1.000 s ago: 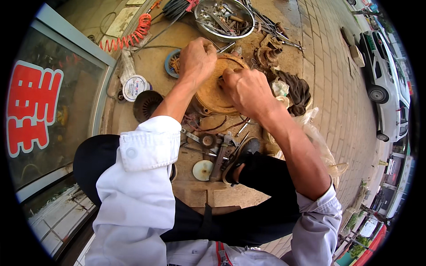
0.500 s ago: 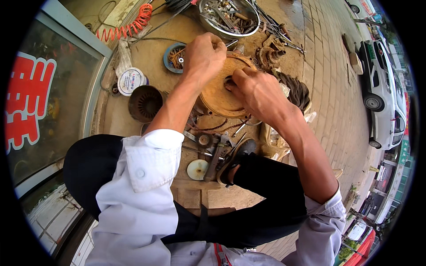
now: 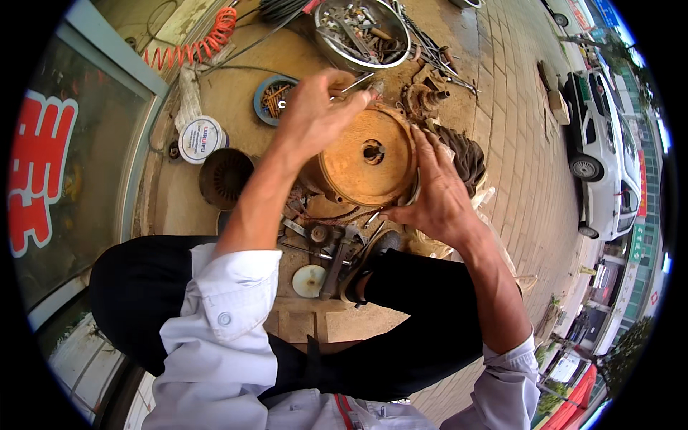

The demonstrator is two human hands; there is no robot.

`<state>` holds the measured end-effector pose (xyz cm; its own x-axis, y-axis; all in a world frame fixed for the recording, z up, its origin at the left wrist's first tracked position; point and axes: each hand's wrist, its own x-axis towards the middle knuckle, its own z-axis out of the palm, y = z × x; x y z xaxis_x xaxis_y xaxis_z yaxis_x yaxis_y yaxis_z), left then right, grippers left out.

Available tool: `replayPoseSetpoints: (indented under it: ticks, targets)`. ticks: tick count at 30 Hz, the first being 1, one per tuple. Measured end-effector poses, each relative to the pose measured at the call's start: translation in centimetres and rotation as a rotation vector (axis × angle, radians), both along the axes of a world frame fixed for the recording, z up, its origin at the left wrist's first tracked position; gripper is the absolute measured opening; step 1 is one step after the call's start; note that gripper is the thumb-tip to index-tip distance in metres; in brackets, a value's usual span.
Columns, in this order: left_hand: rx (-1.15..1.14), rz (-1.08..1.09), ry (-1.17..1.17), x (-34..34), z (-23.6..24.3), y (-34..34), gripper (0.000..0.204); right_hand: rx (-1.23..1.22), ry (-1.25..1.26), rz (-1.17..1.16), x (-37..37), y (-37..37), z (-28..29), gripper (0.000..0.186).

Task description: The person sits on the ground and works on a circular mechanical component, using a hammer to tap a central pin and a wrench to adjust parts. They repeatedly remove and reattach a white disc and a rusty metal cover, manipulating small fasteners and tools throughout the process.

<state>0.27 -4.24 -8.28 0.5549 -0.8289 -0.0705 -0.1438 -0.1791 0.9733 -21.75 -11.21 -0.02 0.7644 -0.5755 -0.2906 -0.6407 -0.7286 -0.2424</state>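
A round, rust-orange metal housing sits in front of me, with a dark hole at the middle of its flat top. My left hand is closed over the far left of its rim. A slim metal rod sticks out from between its thumb and fingers; the rod's other end is hidden. Along the housing's right edge lies my right hand, fingers stretched out against the side and thumb apart near the front. Nothing shows inside that hand.
Around the housing are a blue dish of bolts, a metal basin of tools and parts, a dark cylindrical part, a white-lidded tub and a dark cloth. Several tools, including a hammer-like one, lie close to my foot.
My right hand has left the central hole and moved to the housing's right edge, its fingers spreading. The rod in my left hand now shows clearly. The whole view has shifted slightly.
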Motion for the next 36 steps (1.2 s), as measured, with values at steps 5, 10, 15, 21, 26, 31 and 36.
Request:
replayPoseSetpoints:
  ticks: [5,10,15,21,26,31,36]
  targets:
    - [0.22,-0.427,-0.342,0.4,4.1,5.1,0.14,0.09,-0.171,-0.018,-0.5,0.3,-2.5,0.136]
    - [0.231,-0.323,-0.561,-3.1,2.3,6.5,0.143,0.097,-0.23,0.01,-0.7,-0.7,-3.3,0.131]
    - [0.273,-0.309,-0.561,-3.2,3.0,6.0,0.131,0.008,-0.262,0.065,-0.8,-0.3,-2.7,0.116]
    - [0.245,-0.298,-0.605,-3.5,2.7,6.3,0.128,0.042,-0.259,0.02,-1.1,0.4,-3.8,0.113]
    - [0.377,-0.432,-0.628,-3.1,4.5,5.5,0.136,0.234,-0.427,0.035,-1.8,-2.1,-4.1,0.127]
    - [0.398,-0.603,-1.003,-2.8,8.1,5.0,0.146,0.837,-1.377,-0.991,-7.3,0.5,-9.7,0.081]
    - [0.374,-0.727,-1.087,-6.1,9.8,2.0,0.147,0.613,-0.075,-1.364,-13.4,14.4,-26.7,0.054]
